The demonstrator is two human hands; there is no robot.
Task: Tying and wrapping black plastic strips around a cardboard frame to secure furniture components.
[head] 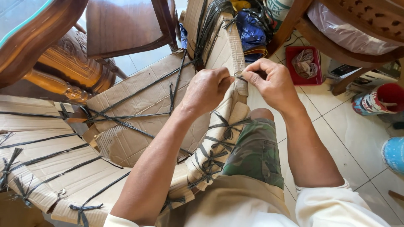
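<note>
A large curved piece of brown cardboard [139,101], bound with black plastic strapping [139,90], lies across my lap and the floor. My left hand [206,90] presses against the cardboard's rolled edge [233,54]. My right hand [271,82] pinches a thin black strap end [240,77] at that same edge, fingertips almost touching the left hand. Several knotted black ties [214,153] run down the edge toward my knee [261,113].
A carved wooden table leg [71,69] and a chair [126,25] stand at the upper left. At the right are a red tray [305,63] with a bundle, a wooden chair frame [349,46], colourful containers [378,98] and white tiled floor [336,134].
</note>
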